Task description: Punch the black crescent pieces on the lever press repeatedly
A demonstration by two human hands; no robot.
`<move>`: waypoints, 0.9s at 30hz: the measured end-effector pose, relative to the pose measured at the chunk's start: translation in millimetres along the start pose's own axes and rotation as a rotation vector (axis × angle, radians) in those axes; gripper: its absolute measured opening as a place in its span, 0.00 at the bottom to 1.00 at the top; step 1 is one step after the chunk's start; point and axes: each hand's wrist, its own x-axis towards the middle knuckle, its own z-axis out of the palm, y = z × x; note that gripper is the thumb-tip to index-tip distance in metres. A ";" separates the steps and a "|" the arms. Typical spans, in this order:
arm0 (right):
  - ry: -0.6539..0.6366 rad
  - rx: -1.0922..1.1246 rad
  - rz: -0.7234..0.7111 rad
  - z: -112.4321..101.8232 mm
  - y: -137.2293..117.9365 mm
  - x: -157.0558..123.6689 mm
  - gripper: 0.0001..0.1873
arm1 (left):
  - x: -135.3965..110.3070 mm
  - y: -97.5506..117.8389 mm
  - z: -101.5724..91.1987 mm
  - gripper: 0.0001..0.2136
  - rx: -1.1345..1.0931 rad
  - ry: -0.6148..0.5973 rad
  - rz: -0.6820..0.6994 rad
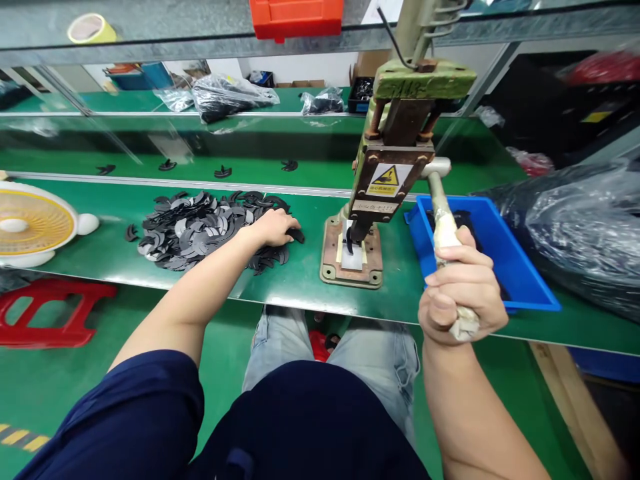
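Observation:
My right hand (463, 290) is wrapped round the taped lever handle (447, 230) of a green hand press (387, 143). Below the ram, a small black curved piece (349, 243) stands at the metal fixture plate (353, 259) on the press base (329, 263). Over to the left, my left hand (273, 228) rests at the right edge of a heap of flat black and grey curved pieces (200, 230). Its fingers are closed on a black curved piece (297, 235), which sticks out past the fingertips; the thumb's grip is partly hidden.
A blue bin (525, 267) with dark parts stands right of the press, beside a large plastic-wrapped bundle (590, 227). At the left is a fan (30, 223). Several curved pieces lie along the green strip behind the rail (200, 187). An orange-red box (297, 17) hangs above.

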 end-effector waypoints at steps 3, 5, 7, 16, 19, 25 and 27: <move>-0.024 -0.001 0.007 -2.1 -1.6 0.5 0.19 | 6.4 0.5 -2.9 0.22 -0.028 0.010 -0.007; -0.039 -0.004 0.014 -3.3 -2.4 0.6 0.18 | 7.6 -0.1 -5.3 0.21 -0.039 -0.001 0.001; -0.043 -0.009 0.016 -3.9 -2.5 0.3 0.18 | 6.9 -0.9 -7.7 0.21 -0.044 0.007 0.018; -0.015 -0.001 0.009 -1.4 -0.8 0.1 0.19 | 3.6 3.9 -2.0 0.28 0.019 -0.085 0.007; -0.024 -0.007 0.018 -2.4 -1.1 0.1 0.19 | 8.4 3.8 0.7 0.28 0.001 -0.085 -0.009; -0.027 -0.014 0.029 -3.1 -1.7 -0.3 0.18 | 16.6 3.7 -4.7 0.28 -0.051 -0.159 -0.035; -0.018 -0.011 0.031 -2.4 -2.0 0.0 0.17 | 18.5 2.9 -6.1 0.28 -0.031 -0.173 -0.036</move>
